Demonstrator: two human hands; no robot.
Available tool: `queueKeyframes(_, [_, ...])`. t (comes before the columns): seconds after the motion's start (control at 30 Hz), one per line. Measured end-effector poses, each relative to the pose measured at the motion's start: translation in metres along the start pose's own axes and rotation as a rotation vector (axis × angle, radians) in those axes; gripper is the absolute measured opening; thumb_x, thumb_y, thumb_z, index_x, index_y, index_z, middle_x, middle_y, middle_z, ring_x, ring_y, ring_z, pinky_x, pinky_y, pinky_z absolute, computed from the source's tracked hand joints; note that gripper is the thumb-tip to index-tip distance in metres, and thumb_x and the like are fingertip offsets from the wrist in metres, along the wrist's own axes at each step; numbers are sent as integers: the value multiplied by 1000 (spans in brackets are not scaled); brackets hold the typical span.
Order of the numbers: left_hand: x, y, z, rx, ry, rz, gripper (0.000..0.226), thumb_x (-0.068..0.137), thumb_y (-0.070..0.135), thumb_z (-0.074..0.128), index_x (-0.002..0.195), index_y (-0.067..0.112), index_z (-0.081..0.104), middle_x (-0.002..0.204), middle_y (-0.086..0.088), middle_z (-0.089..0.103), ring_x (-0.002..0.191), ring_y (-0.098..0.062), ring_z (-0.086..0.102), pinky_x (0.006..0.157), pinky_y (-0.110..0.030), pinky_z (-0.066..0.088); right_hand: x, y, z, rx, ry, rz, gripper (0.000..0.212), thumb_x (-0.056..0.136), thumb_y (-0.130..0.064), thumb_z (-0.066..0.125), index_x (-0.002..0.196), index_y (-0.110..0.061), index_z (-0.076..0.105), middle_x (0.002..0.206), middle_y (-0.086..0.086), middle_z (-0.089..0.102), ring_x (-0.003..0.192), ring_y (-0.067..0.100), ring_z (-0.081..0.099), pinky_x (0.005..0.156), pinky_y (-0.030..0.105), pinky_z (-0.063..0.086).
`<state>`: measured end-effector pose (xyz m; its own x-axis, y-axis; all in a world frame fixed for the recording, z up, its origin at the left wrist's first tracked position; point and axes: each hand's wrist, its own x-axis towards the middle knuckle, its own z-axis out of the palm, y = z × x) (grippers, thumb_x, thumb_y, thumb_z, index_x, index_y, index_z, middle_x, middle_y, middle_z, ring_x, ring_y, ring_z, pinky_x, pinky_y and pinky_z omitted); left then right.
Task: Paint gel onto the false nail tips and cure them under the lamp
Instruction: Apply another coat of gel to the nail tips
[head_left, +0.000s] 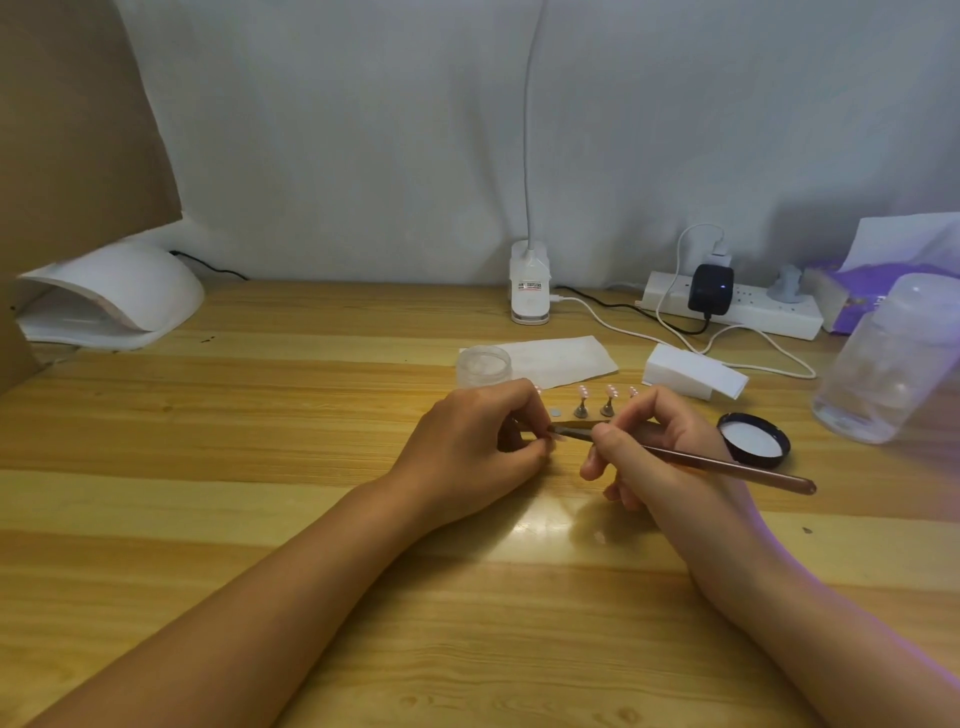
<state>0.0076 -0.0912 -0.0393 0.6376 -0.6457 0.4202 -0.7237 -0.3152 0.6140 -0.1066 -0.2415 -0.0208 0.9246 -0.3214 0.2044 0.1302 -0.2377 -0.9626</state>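
- Left hand (467, 441): fingers curled in, fingertips pinching a small pale piece, the held nail tip (555, 438). It is mostly hidden, so that name is my reading.
- Right hand (660, 452): pencil grip on the brush (727, 466), with the bristle end meeting the left fingertips just above the worktop (260, 467).
- Other nail tips (596, 392) stand upright on small stands just behind both hands. One bare metal disc (557, 413) lies beside them.
- Gel jar (483, 366) is open, behind the left hand. Its lid (753, 440) lies to your right, under the brush handle.
- Cure lamp (109, 296) is at the far left, well apart from the work.

Risks, as I judge them:
- Your knuckles sit close to the standing tips. A lifted wrist or a swing of the handle could knock the stands over and smear wet gel.
- Your pinching fingertips crowd the held tip, so gel could flood onto skin or over the tip's edge. Load the brush lightly.
- The carry to the lamp is long, and a loose pinch could drop the tip face down on the worktop.
- With the jar left open, the gel may thicken or catch dust.

Orientation:
- The brush's long axis runs from lower right to upper left at a shallow slant. The bristles point left toward the left hand, and the handle end points at your right side.
- I cannot tell how the held tip's own axis lies.
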Motion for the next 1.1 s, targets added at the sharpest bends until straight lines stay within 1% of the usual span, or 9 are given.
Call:
queueKeyframes(0.1, [0, 0, 0, 4, -13, -7, 10, 84, 20, 74, 86, 25, 65, 86, 9, 69, 69, -9, 63, 67, -43, 53, 0, 1, -1, -26, 10, 6, 7, 90, -10, 61, 87, -12, 54, 67, 3, 71, 51, 0, 58, 48, 13, 43])
queueKeyframes(0.27, [-1, -1, 0, 14, -15, -14, 9, 84, 22, 74, 87, 27, 67, 84, 10, 69, 69, -7, 62, 67, -42, 54, 2, 3, -2, -20, 35, 31, 8, 87, -6, 60, 88, -8, 53, 60, 3, 65, 52, 6, 58, 47, 15, 43])
queueKeyframes(0.4, [1, 0, 0, 4, -16, -13, 10, 85, 22, 73, 88, 28, 66, 86, 11, 69, 69, -7, 62, 67, -41, 54, 3, 4, -3, -16, 65, 30, 8, 84, -7, 60, 86, -9, 52, 57, 0, 61, 51, 9, 56, 46, 16, 44])
queueKeyframes(0.5, [1, -1, 0, -5, -11, -21, 11, 84, 21, 73, 87, 28, 65, 89, 10, 70, 69, -7, 63, 68, -42, 54, 2, 3, -4, 58, 86, 27, 10, 88, -5, 59, 84, -11, 52, 57, 0, 59, 47, 6, 53, 45, 17, 44])
queueKeyframes(0.57, [1, -2, 0, 4, -12, -17, 10, 84, 22, 72, 87, 28, 65, 89, 9, 69, 69, -8, 63, 68, -43, 54, 1, 1, -4, 98, 59, 18, 11, 93, -7, 59, 85, -11, 52, 60, 2, 64, 46, 3, 53, 46, 18, 45])
queueKeyframes(0.67, [0, -2, 1, 18, -12, -7, 14, 84, 22, 72, 84, 30, 61, 88, 9, 68, 68, -9, 61, 67, -43, 53, 0, 0, -2, 75, 9, 6, 9, 95, -9, 58, 88, -8, 52, 66, 6, 69, 47, -1, 54, 45, 14, 43])
queueKeyframes(0.77, [1, -2, 1, 19, -3, 1, 18, 83, 20, 72, 83, 32, 59, 88, 12, 67, 66, -9, 60, 66, -41, 52, 2, 1, -1, 30, 7, 4, 9, 94, -10, 59, 88, -9, 52, 68, 6, 72, 48, -1, 55, 45, 13, 41])
queueKeyframes(0.9, [1, -2, 0, 19, -9, 0, 17, 83, 21, 72, 83, 33, 60, 88, 13, 67, 66, -7, 60, 65, -40, 53, 4, 4, -2, -34, 17, 13, 8, 92, -9, 60, 88, -11, 53, 65, 4, 71, 49, -1, 57, 47, 10, 40])
queueKeyframes(1.1, [0, -2, 0, -16, -4, -5, 13, 85, 21, 73, 87, 30, 64, 88, 11, 69, 66, -7, 61, 65, -41, 54, 2, 5, -4, -53, 49, 22, 8, 85, -10, 61, 85, -9, 53, 57, 0, 63, 49, 2, 55, 46, 16, 42])
